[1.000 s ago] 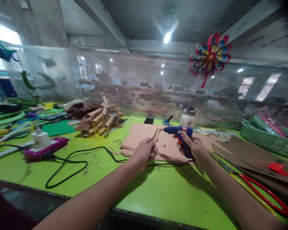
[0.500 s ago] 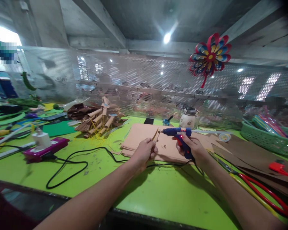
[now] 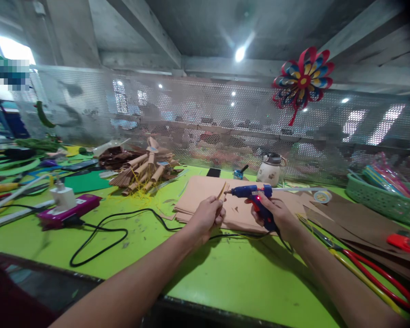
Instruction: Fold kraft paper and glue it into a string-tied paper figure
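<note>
My right hand [image 3: 273, 212] is wrapped round the handle of a blue hot glue gun [image 3: 251, 190], whose small red light is lit. A clear glue stick [image 3: 299, 188] sticks out of its back end. Pinched in my left hand [image 3: 210, 213] is a narrow folded strip of brown paper [image 3: 222, 191], pointing upward. The gun's nozzle is right beside this strip; I cannot tell whether they touch. Beneath both hands lies a stack of light brown paper sheets [image 3: 198, 191] on the green table [image 3: 225, 278].
A black cord [image 3: 105, 217] loops across the table near a purple power strip [image 3: 70, 210]. Paper bundles [image 3: 150, 168] lie at left. Red-and-yellow scissors [image 3: 372, 269], dark brown paper [image 3: 345, 218] and a green basket [image 3: 382, 196] are at right. A jar [image 3: 269, 168] stands behind the gun.
The view has shifted slightly, so everything sits a little further right. The gun's nozzle has moved slightly down and closer to the strip; both hands keep their hold.
</note>
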`<state>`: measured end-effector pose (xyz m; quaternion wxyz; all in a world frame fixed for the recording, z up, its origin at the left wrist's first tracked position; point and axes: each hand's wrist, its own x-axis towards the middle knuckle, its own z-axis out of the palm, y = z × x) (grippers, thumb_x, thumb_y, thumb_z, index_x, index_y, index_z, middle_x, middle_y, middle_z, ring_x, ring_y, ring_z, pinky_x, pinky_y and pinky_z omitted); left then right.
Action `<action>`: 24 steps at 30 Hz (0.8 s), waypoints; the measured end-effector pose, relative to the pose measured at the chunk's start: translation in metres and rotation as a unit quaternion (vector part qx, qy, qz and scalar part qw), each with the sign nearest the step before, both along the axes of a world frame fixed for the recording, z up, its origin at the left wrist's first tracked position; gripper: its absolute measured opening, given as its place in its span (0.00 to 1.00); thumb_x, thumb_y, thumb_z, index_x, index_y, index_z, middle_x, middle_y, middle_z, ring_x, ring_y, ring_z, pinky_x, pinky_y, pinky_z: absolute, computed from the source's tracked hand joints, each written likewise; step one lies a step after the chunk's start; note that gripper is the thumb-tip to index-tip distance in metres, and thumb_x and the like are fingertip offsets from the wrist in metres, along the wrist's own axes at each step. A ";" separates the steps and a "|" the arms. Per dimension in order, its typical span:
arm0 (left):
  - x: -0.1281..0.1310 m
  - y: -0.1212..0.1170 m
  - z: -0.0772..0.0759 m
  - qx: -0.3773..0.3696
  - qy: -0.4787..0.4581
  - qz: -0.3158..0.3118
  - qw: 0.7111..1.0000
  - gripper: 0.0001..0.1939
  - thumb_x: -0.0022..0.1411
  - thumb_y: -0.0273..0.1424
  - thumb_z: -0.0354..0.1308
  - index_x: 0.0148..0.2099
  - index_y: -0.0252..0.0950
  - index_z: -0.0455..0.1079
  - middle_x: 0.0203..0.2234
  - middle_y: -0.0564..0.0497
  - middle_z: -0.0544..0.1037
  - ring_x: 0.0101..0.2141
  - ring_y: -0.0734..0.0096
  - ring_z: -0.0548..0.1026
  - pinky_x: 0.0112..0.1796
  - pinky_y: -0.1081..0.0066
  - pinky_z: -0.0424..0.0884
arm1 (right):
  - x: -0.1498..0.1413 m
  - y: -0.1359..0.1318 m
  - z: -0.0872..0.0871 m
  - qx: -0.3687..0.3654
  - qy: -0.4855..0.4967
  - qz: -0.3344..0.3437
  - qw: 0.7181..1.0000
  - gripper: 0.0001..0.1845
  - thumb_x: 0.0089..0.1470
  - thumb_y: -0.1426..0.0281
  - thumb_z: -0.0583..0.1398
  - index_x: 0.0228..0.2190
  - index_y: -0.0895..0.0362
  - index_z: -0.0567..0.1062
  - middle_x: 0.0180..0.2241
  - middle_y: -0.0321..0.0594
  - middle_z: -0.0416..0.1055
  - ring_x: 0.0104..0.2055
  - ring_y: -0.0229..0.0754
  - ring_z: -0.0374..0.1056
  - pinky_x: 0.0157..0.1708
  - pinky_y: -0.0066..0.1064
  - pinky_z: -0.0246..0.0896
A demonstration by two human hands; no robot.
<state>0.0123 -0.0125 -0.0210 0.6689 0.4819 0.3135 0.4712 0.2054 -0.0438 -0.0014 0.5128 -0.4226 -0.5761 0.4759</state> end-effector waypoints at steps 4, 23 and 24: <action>-0.001 -0.003 0.005 -0.012 -0.004 0.004 1.000 0.05 0.54 0.30 0.51 0.33 0.35 0.57 0.17 0.58 0.62 0.13 0.85 0.54 0.16 0.80 0.44 | -0.001 -0.001 0.001 0.000 -0.002 0.005 1.000 0.25 0.52 0.52 0.55 0.32 0.64 0.72 0.19 0.37 0.64 0.17 0.32 0.56 0.16 0.25 0.49; -0.002 -0.006 0.012 -0.014 0.006 0.008 1.000 0.04 0.52 0.29 0.49 0.28 0.36 0.55 0.16 0.57 0.61 0.13 0.84 0.54 0.15 0.78 0.41 | 0.000 -0.001 0.001 0.005 0.004 -0.012 1.000 0.26 0.50 0.50 0.56 0.32 0.63 0.72 0.18 0.36 0.64 0.17 0.32 0.57 0.16 0.25 0.49; -0.002 -0.006 0.011 -0.012 0.007 0.008 1.000 0.05 0.52 0.28 0.49 0.27 0.36 0.54 0.16 0.57 0.61 0.13 0.83 0.54 0.15 0.78 0.41 | 0.000 -0.001 0.001 0.005 0.004 -0.015 1.000 0.26 0.50 0.50 0.56 0.31 0.63 0.72 0.18 0.36 0.64 0.17 0.32 0.57 0.16 0.25 0.49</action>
